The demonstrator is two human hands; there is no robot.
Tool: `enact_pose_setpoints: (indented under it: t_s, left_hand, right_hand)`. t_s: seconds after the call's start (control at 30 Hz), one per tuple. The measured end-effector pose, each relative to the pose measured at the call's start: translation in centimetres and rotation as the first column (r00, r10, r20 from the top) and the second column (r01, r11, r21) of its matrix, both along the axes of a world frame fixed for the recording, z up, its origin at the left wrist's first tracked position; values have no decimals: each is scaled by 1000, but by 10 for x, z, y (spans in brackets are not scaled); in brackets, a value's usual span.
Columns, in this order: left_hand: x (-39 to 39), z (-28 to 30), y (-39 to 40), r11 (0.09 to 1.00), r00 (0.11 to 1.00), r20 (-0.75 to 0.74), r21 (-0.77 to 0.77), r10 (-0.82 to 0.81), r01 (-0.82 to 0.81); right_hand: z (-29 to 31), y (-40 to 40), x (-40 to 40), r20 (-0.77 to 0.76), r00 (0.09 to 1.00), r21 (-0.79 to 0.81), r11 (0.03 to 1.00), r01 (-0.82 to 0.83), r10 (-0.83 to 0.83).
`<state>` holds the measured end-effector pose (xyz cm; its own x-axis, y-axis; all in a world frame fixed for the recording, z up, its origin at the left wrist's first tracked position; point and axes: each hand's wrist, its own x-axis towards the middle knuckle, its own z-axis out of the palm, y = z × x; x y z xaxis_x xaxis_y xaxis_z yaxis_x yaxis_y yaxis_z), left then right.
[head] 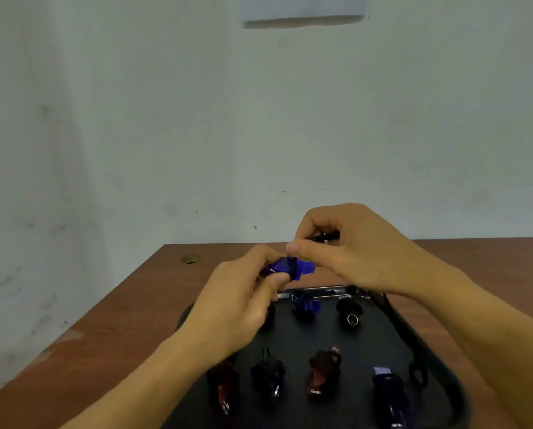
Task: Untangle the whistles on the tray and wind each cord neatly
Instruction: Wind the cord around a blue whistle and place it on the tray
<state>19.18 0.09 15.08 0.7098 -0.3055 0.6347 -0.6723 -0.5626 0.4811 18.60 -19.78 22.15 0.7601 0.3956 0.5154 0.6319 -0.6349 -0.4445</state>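
A blue whistle (290,267) is held above the tray (438,382), pinched by the left hand (240,305); its black cord (293,269) is gripped by the right hand (345,252). The whistle is judged light and rigid, the cord limp (best taken near its free end). On the tray, seven wound whistles can be counted, though one is half hidden.

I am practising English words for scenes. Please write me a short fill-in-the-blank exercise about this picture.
1. Both hands hold a whistle whose colour is ____.
2. The wound whistles lie on a ____ tray.
3. The tray rests on a ____ table.
4. The left hand and right hand are raised ____ the tray.

Missing words: blue; black; brown; above
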Motion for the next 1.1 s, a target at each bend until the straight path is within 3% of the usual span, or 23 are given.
enact_pose_setpoints:
  t_s: [0.17, 0.33, 0.53, 0.67, 0.83, 1.1]
  left_hand:
    - [-8, -12, -5, 979, 985, -73, -143, -157, 146]
    - [-9, -16, -7, 922, 952, -137, -318, -276, 221]
    - [-11, -16, -11, 801, 916, -97, -526, -389, 285]
    - [-8, -16, -11, 734, 910, -85, -624, -405, 268]
    - [-6, -20, -13, 704, 915, -119, -679, -386, 209]
    - [-1, -25, -15, 712, 936, -143, -688, -321, 139]
  right_hand:
    - [-15, 0, 9, -168, 974, 229, 967, -111, 151]
    - [-39, 5, 21, -403, 847, 537, 839, -87, 346]
    - [-56, 15, 25, -425, 750, 739, 673, -35, 506]
    - [-68, 21, 26, -426, 789, 748, 663, 33, 442]
    - [-79, 25, 24, -315, 927, 642, 765, 50, 203]
    - [-87, 35, 19, -244, 961, 623, 781, 51, 132]
